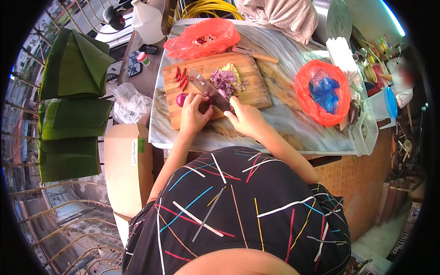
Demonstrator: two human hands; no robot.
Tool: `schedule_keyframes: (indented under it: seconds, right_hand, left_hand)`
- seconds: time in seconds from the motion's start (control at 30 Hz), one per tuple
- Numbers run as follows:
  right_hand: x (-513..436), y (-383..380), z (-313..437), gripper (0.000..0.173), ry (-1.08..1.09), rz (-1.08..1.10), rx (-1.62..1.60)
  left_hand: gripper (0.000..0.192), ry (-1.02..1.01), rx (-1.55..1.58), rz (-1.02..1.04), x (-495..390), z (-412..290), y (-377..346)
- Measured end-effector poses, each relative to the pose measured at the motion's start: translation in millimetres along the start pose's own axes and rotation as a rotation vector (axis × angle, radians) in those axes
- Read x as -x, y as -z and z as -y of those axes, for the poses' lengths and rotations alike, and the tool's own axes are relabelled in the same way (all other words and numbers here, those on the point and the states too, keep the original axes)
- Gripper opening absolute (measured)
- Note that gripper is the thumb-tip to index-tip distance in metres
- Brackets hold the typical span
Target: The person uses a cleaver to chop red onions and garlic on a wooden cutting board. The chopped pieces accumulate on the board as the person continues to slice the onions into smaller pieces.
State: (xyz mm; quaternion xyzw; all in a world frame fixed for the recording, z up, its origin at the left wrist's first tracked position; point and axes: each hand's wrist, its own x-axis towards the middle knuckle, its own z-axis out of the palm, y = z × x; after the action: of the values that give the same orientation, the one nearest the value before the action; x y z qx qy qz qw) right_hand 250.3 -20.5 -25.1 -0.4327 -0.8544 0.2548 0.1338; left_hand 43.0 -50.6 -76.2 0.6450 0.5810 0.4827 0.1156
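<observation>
My right hand (249, 117) grips a kitchen knife (209, 87), its broad blade slanting up and left over the wooden cutting board (256, 80). My left hand (194, 111) has its fingertips on a piece of red onion (208, 100) beside the blade, partly hidden by the fingers. Just left of that hand sits a whole red onion (181, 100). Several red chilies (181, 77) lie at the board's upper left. Beyond the blade is a heap of chopped red onion (223, 79), with pale yellow minced pieces, possibly garlic (234, 70), along its far side.
A red plastic bag (202, 37) with peelings stands behind the board, near a wooden-handled knife (264, 57). To the right, another red bag (321, 92) holds blue plastic. Banana leaves (77, 65) hang at left above a cardboard box (122, 165). A plastic basket (366, 137) edges the marbled table (285, 129).
</observation>
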Motion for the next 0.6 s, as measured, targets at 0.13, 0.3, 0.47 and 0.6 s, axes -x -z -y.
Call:
schedule_keyframes:
  seconds: [0.13,0.3,0.47,0.6]
  right_hand:
    - [1.1,-1.0,-0.3,0.034,0.023,-0.066,-0.005]
    - [7.7,8.6,14.0,0.033,0.044,-0.06,0.04]
    - [10.8,7.9,18.1,0.032,0.034,-0.036,0.077]
    - [11.6,5.8,19.7,0.032,0.054,-0.022,0.073]
  left_hand:
    - [0.022,0.023,0.012,-0.005,0.7,0.5,-0.8]
    - [0.021,0.079,0.022,-0.001,3.7,-1.2,-0.3]
    - [0.02,0.016,-0.009,-0.018,3.1,1.4,-0.9]
    - [0.019,0.008,-0.021,-0.022,4.3,-0.4,0.1]
